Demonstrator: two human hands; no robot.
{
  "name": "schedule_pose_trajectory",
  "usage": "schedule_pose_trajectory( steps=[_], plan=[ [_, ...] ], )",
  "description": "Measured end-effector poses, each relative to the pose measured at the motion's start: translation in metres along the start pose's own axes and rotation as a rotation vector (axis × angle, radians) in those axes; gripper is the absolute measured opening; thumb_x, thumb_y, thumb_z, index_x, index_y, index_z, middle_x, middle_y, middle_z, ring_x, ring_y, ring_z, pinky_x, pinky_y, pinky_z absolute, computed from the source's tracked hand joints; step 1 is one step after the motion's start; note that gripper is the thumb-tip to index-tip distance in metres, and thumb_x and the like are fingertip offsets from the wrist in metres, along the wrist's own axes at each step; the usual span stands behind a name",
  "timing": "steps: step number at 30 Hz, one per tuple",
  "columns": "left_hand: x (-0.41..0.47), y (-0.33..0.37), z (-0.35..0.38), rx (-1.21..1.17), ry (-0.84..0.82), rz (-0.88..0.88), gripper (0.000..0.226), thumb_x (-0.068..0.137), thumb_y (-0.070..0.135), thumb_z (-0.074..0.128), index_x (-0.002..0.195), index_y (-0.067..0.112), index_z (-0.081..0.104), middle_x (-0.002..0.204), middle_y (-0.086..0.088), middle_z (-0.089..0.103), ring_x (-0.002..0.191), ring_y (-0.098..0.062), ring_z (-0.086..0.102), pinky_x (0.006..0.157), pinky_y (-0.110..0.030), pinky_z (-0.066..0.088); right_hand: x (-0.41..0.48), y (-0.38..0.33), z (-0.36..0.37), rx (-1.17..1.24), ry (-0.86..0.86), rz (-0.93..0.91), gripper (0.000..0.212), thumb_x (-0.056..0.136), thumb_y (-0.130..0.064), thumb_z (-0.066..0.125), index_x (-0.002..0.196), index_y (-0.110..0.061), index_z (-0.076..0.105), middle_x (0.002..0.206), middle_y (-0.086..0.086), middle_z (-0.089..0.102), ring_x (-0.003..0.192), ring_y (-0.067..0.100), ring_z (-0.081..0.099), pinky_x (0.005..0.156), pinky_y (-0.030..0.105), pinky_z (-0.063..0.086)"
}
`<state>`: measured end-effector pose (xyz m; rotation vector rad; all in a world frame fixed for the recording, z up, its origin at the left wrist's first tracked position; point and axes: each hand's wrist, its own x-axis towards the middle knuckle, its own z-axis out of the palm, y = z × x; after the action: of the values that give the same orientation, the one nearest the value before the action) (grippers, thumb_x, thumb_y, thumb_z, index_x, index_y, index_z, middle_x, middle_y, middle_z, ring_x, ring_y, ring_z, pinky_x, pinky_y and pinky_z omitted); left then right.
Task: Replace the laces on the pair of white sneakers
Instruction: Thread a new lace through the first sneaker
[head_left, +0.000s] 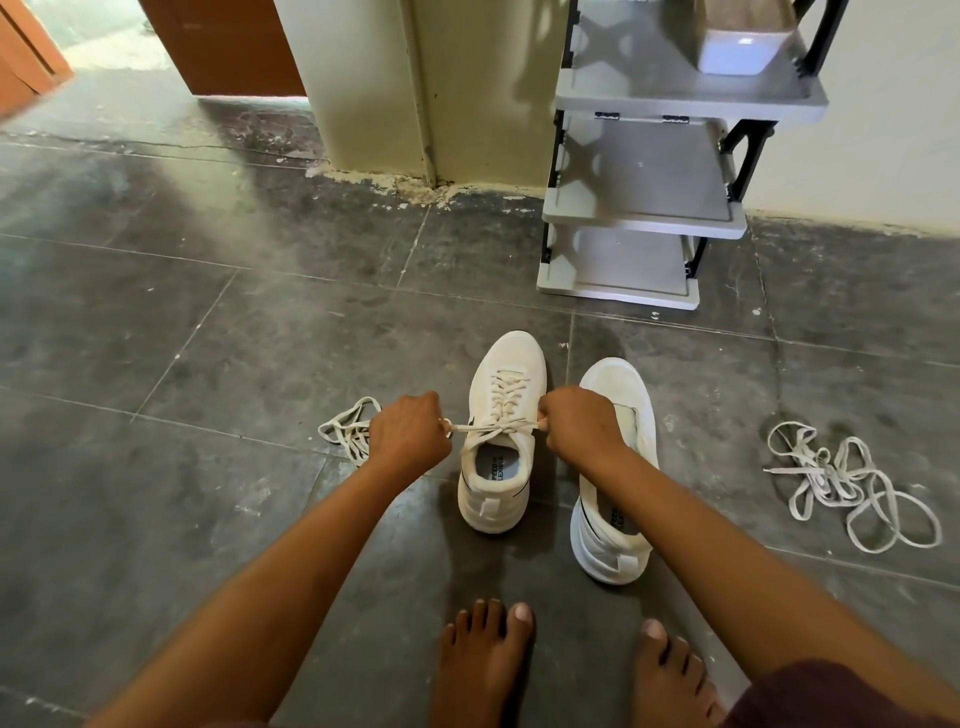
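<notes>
We crouch over the laced white sneaker (506, 364), a low mesh trainer standing toe-away on the dark grey tiled floor (234, 338), and both our fists are closed tight. The left hand (410, 434) curls round one end of the cream flat lace (493, 427) and the right hand (574, 421) pinches the other end. The two ends are drawn apart, so the lace runs taut across the top eyelets with a crossing in the middle. The risk lies in the pull itself. If one side draws harder, we judge the ends will come out uneven and the knot will sit off-centre. If we pull too hard, the light shoe may tip or slide, since nothing pins it down. A slack crossing could also slip before a bow is formed. Just beside it on our right stands the unlaced white sneaker (613, 384), partly behind the right forearm, so roughly half the task is left. The small bundle of cream lace (340, 434) by the left hand and the loose tangle of flat cream laces (841, 483) well apart on the right look alike. We cannot tell which is new, so threading a worn one into the second shoe is an easy mistake.
</notes>
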<state>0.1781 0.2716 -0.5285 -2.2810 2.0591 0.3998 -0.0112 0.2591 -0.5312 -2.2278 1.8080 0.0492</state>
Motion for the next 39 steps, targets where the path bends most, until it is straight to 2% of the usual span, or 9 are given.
schedule_pose_trajectory(
  steps=[4,7,15,17,20,22,26,34,39],
  plan=[
    [0.002,-0.003,-0.001,-0.070,-0.022,-0.014,0.016,0.089,0.023,0.050,0.098,0.011,0.058,0.096,-0.009,0.064,0.082,-0.025,0.056,0.063,-0.033,0.039,0.000,0.000,0.001,0.015,0.008,-0.017,0.018,0.087,-0.015,0.058,0.104,-0.010,0.064,0.104,0.012,0.065,0.091,0.029,0.062,0.085,0.038,0.052],
    [0.004,-0.009,-0.001,-0.161,-0.028,-0.033,0.013,0.089,0.023,0.053,0.092,0.013,0.060,0.089,-0.005,0.065,0.075,-0.020,0.054,0.059,-0.029,0.037,-0.002,0.001,0.007,0.031,0.032,-0.033,0.018,0.088,-0.016,0.057,0.105,-0.010,0.062,0.104,0.011,0.063,0.090,0.028,0.061,0.082,0.037,0.052],
    [0.004,-0.011,0.015,-0.409,-0.034,-0.041,0.010,0.088,0.023,0.060,0.089,0.014,0.061,0.074,0.001,0.058,0.075,-0.021,0.056,0.063,-0.028,0.041,-0.003,0.004,0.017,0.306,-0.002,0.094,0.014,0.089,-0.018,0.055,0.098,-0.012,0.063,0.102,0.009,0.067,0.088,0.026,0.061,0.084,0.038,0.052],
    [0.003,-0.010,0.015,-0.466,-0.051,-0.007,0.012,0.088,0.023,0.061,0.099,0.017,0.061,0.085,0.000,0.063,0.084,-0.021,0.060,0.071,-0.030,0.048,-0.003,0.005,0.017,0.348,-0.049,0.106,0.022,0.089,-0.023,0.057,0.107,-0.011,0.060,0.108,0.011,0.066,0.094,0.028,0.060,0.086,0.039,0.051],
    [-0.001,-0.007,0.014,-0.685,-0.257,0.020,0.041,0.087,0.024,0.064,0.126,0.021,0.053,0.109,-0.006,0.061,0.095,-0.022,0.062,0.074,-0.030,0.054,-0.004,0.004,0.016,0.475,-0.194,0.121,0.048,0.082,-0.032,0.068,0.123,-0.010,0.054,0.121,0.009,0.061,0.109,0.028,0.057,0.093,0.036,0.047],
    [-0.004,-0.002,0.015,-0.684,-0.338,0.024,0.052,0.084,0.021,0.069,0.132,0.022,0.050,0.105,-0.006,0.059,0.089,-0.020,0.063,0.072,-0.028,0.056,-0.005,0.000,0.018,0.492,-0.236,0.108,0.053,0.077,-0.028,0.073,0.122,-0.010,0.055,0.122,0.010,0.061,0.109,0.027,0.057,0.091,0.033,0.046],
    [0.000,0.004,0.018,-0.623,-0.252,0.016,0.049,0.085,0.009,0.065,0.132,0.017,0.053,0.093,-0.005,0.065,0.075,-0.016,0.063,0.073,-0.026,0.054,-0.004,-0.008,0.020,0.477,-0.187,0.129,0.046,0.075,-0.021,0.074,0.115,-0.007,0.059,0.117,0.012,0.063,0.105,0.028,0.058,0.090,0.035,0.047],
    [0.011,-0.010,0.016,-0.594,-0.136,-0.024,0.046,0.084,0.009,0.062,0.128,0.018,0.058,0.105,-0.012,0.069,0.089,-0.027,0.066,0.086,-0.038,0.054,0.012,-0.025,0.020,0.470,-0.154,0.098,0.044,0.080,-0.024,0.071,0.119,-0.008,0.056,0.121,0.011,0.061,0.108,0.029,0.057,0.088,0.034,0.045],
    [0.014,-0.025,0.017,-0.637,-0.155,-0.006,0.040,0.085,0.012,0.064,0.125,0.016,0.061,0.106,-0.010,0.069,0.092,-0.026,0.067,0.087,-0.037,0.054,0.015,-0.026,0.022,0.519,-0.164,0.094,0.045,0.082,-0.025,0.069,0.122,-0.011,0.056,0.124,0.009,0.061,0.113,0.028,0.056,0.086,0.028,0.041]
  ],
)
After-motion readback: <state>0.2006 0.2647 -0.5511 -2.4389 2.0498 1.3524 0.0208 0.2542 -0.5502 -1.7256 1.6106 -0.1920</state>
